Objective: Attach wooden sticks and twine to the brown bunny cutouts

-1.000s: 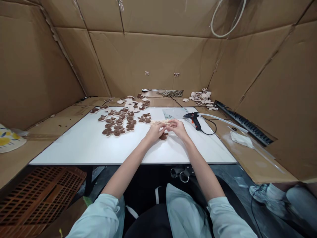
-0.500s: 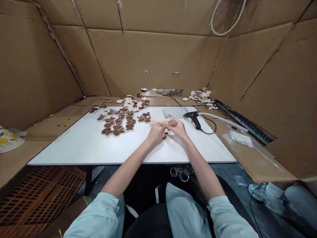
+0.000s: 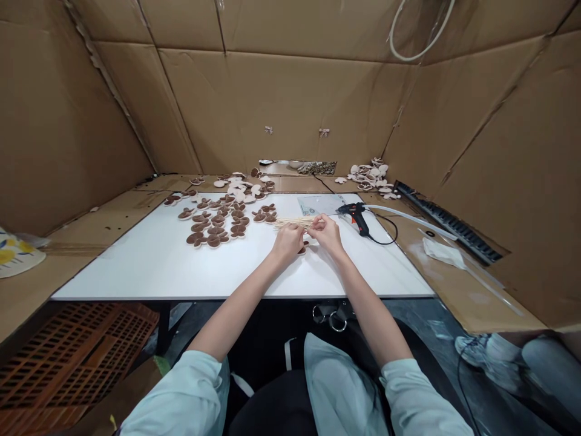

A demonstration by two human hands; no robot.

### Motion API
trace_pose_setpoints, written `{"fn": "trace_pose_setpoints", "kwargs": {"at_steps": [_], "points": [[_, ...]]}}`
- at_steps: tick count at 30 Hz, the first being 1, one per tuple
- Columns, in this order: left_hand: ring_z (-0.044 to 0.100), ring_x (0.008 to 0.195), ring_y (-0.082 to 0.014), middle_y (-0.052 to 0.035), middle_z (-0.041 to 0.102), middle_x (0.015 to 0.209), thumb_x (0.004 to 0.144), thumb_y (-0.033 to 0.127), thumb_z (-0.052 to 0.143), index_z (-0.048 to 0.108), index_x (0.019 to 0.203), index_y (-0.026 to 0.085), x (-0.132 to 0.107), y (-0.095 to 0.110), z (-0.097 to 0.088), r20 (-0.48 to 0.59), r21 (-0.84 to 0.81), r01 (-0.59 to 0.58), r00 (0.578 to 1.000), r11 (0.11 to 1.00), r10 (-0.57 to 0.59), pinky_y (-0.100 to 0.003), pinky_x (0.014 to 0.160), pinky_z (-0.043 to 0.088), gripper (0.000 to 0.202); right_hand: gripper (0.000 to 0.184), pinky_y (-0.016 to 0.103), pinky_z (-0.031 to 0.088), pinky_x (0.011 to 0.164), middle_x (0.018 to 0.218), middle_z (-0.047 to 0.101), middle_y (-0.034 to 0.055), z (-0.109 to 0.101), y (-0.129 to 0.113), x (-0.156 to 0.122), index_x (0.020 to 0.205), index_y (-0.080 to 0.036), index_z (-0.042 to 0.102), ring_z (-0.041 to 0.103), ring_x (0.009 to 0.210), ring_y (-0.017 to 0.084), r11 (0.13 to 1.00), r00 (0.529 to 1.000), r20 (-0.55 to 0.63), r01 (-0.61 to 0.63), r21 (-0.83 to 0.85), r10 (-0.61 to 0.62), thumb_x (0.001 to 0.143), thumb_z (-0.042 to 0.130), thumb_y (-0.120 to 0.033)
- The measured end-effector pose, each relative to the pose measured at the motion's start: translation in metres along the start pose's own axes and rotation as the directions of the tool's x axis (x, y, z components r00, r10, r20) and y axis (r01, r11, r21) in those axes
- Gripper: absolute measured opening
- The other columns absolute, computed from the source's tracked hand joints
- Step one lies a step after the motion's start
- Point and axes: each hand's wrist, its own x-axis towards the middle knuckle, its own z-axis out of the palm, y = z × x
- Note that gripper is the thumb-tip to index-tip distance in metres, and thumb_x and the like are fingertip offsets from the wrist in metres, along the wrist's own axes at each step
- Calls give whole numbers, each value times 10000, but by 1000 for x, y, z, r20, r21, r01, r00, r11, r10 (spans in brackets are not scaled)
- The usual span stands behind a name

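Lying left-to-right on the white table [image 3: 158,266], the bundle of thin pale wooden sticks [image 3: 289,223] is clasped mid-length by curled fingers of the left hand [image 3: 288,241] and pinched at its right end by the right hand [image 3: 327,234].

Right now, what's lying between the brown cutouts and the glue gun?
In the head view, a bundle of thin wooden sticks, with the left hand and right hand at it, lies between the brown cutouts and glue gun.

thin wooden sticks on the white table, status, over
Left hand resting over bundle of thin pale wooden sticks, grip unclear. Right hand pinching its end. Black-and-orange glue gun lies apart, right; nothing blocking.
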Motion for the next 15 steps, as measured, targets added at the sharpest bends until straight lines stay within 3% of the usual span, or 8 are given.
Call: {"fn": "trace_pose_setpoints", "kwargs": {"at_steps": [3,5,7,11,13,15], "points": [[570,762,-187,-82,651,764,760,132,446,656,729,152,0,-5,-1,-39,-196,4,999,981,-12,-299,750,415,213,216,253,444,522,489,537,-62,-3,3,2,635,-200,466,530,479,110,987,995,90,-62,147,49,504,638,-204],[569,699,-172,-49,645,693,767,200,471,656,716,165,0,-7,-1,-43,-389,65,995,919,-89,-285,713,418,196,238,272,471,541,505,557,-49,-4,4,3,641,-191,497,548,491,115,964,985,163,-102,245,63,493,677,-237],[553,601,-156,-21,619,606,746,263,511,646,688,163,0,-8,0,7,-596,176,977,783,-214,-270,633,419,179,270,292,492,569,541,589,-30,-5,3,4,685,-185,539,570,519,124,943,977,203,-125,309,63,489,704,-274],[503,502,-118,-4,580,565,659,305,600,593,618,146,3,-7,3,163,-868,303,922,394,-350,-245,518,400,164,378,302,508,586,599,634,-12,-5,1,5,833,-194,582,600,559,138,917,973,221,-147,370,67,495,717,-295],[495,500,-104,-2,572,566,623,302,631,581,605,141,4,-7,5,200,-907,313,908,282,-367,-239,518,403,169,364,300,513,597,626,647,-4,-5,0,5,834,-193,589,610,580,140,911,971,227,-163,379,79,506,711,-292],[493,497,-96,0,570,574,600,295,650,581,601,139,4,-7,6,213,-917,322,894,234,-394,-235,521,405,171,324,299,515,607,649,655,2,-4,-1,5,814,-190,590,617,592,140,910,970,228,-172,376,89,524,699,-286]]}}
